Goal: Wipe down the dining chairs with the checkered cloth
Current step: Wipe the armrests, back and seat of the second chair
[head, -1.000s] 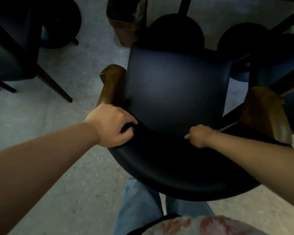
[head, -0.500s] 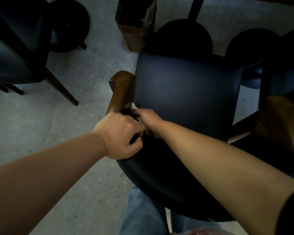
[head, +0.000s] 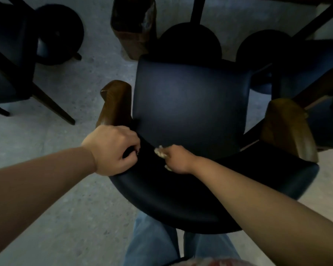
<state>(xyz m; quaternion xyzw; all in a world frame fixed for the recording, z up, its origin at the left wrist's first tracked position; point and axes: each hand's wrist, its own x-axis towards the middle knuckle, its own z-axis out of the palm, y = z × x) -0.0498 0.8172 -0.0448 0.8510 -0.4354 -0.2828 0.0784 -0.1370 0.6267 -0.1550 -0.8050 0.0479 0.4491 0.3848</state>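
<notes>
Right grip (head: 176,160) clenches cloth (head: 160,151) on chair backrest (head: 181,198) — left grip (head: 112,149) grasps rim.

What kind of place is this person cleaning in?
Probably a restaurant or cafe dining area: several matching dark padded chairs with wooden arms, round pedestal table bases and a speckled hard floor.

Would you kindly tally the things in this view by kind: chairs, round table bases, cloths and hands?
Chairs with dark seats: 3, the near chair, one at left, one at right
Round table bases: 3
Cloth: 1
Hands: 2, left hand, right hand
Total: 9
</notes>
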